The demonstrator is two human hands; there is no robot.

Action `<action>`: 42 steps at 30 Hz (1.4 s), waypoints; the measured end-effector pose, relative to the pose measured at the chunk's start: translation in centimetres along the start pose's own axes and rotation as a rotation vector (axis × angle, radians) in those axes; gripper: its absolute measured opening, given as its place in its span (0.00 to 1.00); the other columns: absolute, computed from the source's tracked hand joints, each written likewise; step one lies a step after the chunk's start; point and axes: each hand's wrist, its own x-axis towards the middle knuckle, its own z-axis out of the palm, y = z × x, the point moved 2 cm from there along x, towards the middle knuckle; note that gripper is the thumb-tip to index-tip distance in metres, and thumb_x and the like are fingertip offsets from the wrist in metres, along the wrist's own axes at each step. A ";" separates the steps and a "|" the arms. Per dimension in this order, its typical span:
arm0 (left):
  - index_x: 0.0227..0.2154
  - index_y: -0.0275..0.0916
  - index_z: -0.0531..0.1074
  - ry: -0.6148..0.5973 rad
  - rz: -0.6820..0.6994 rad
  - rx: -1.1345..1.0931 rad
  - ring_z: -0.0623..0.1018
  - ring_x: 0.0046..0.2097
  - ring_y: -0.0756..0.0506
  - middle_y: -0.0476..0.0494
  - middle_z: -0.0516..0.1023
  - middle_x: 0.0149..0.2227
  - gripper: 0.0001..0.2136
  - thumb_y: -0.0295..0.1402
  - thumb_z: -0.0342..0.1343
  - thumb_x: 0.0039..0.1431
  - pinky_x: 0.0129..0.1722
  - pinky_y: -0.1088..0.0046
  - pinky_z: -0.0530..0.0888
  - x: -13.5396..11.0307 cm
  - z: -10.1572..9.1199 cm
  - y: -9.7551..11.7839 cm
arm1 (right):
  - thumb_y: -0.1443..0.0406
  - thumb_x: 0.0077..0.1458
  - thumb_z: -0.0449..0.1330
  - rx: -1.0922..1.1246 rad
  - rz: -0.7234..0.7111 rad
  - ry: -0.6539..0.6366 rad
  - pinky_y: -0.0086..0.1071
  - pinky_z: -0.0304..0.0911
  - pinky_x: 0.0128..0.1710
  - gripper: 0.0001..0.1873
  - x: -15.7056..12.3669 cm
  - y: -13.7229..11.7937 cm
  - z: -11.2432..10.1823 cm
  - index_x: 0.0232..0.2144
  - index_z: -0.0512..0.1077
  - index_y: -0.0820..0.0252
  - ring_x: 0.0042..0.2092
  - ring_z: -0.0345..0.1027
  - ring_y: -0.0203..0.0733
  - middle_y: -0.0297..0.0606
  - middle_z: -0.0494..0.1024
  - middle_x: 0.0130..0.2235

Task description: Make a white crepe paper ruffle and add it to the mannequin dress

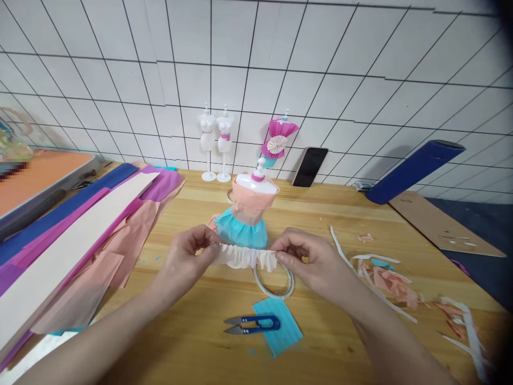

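Between my two hands stretches a gathered white paper strip (244,256), ruffled along its lower edge. My left hand (190,251) pinches its left end, and my right hand (302,256) pinches the right end. Right behind the strip stands a small mannequin (256,184) dressed in a peach top (252,200) and a blue gathered skirt (242,227). The strip hangs in front of the skirt's hem; whether they touch I cannot tell. Below lies a roll of tape (273,295), partly covered by the strip. Blue thread snips (251,324) rest on a folded blue paper piece (282,334).
Two bare white mannequins (207,140) and one in a magenta outfit (278,139) stand by the tiled wall. A phone (310,167) leans there, beside a dark blue cylinder (414,172). Coloured paper sheets (106,230) lie left; paper scraps (395,286) are scattered right.
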 end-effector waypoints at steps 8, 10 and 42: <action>0.21 0.35 0.66 -0.058 -0.024 -0.027 0.65 0.24 0.54 0.53 0.66 0.20 0.04 0.29 0.54 0.46 0.23 0.79 0.61 0.3 0.0 0.2 | 0.68 0.51 0.54 -0.099 -0.041 0.016 0.29 0.56 0.23 0.07 -0.3 -0.1 -0.1 0.23 0.70 0.58 0.25 0.60 0.35 0.33 0.71 0.24; 0.22 0.35 0.66 -0.067 -0.033 -0.024 0.65 0.24 0.54 0.53 0.67 0.21 0.03 0.29 0.54 0.46 0.24 0.79 0.61 0.3 -0.1 0.1 | 0.68 0.52 0.55 -0.103 -0.046 0.006 0.29 0.56 0.24 0.07 -0.4 -0.1 -0.1 0.24 0.71 0.58 0.25 0.61 0.35 0.33 0.72 0.25; 0.21 0.37 0.65 -0.188 0.108 0.049 0.67 0.27 0.52 0.51 0.68 0.22 0.06 0.28 0.50 0.52 0.28 0.77 0.64 -3.1 2.6 0.7 | 0.71 0.50 0.55 -0.226 -0.064 0.186 0.30 0.56 0.24 0.09 0.0 -0.1 -0.2 0.23 0.74 0.59 0.24 0.62 0.35 0.33 0.71 0.23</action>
